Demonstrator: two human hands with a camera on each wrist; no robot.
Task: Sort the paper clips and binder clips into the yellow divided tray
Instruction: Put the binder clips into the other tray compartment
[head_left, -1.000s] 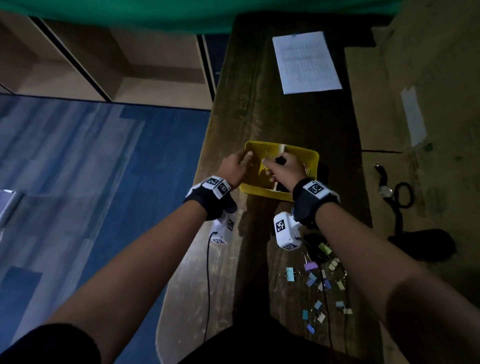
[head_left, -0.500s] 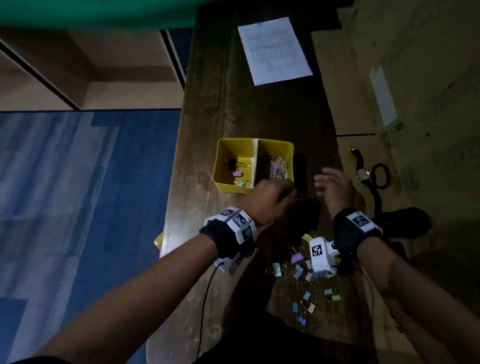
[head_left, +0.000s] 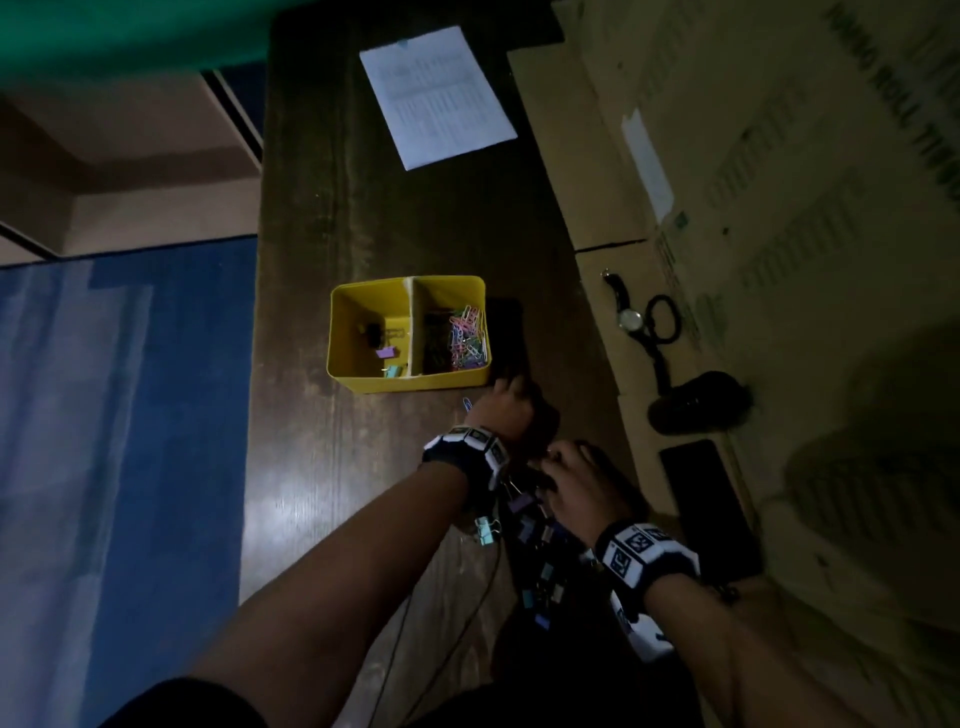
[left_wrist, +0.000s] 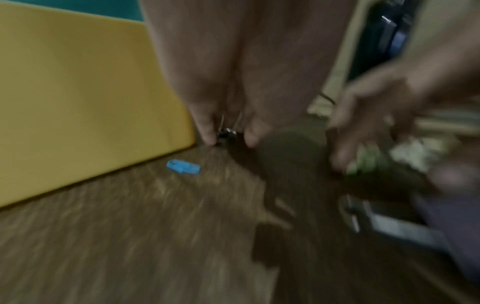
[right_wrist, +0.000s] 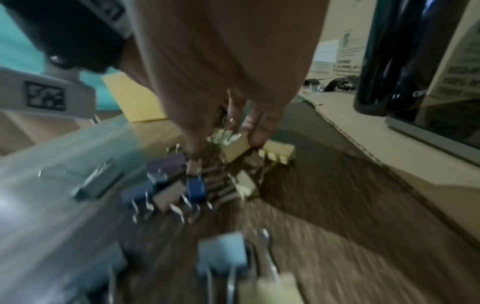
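Both forearms bare, black short sleeves up top. Each wrist has a black band (head_left: 457, 457) with white square marker tiles, plus a white camera block (head_left: 641, 626) underneath, thin black cable trailing off the left one

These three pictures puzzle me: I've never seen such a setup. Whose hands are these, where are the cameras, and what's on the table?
No machine here: a person works with bare hands, wearing three cameras. One sits on the head and looks down; one rides on each wrist and looks along the fingers.

On the wooden table stands a yellow divided tray. Its right compartment holds coloured paper clips; its left holds a few binder clips. A pile of loose binder clips lies nearer the person, and one blue paper clip lies by the tray.

The left hand pinches a small dark binder clip beside the tray's corner. The right hand pinches a pale yellow binder clip in the pile. Both wrist pictures are blurred.
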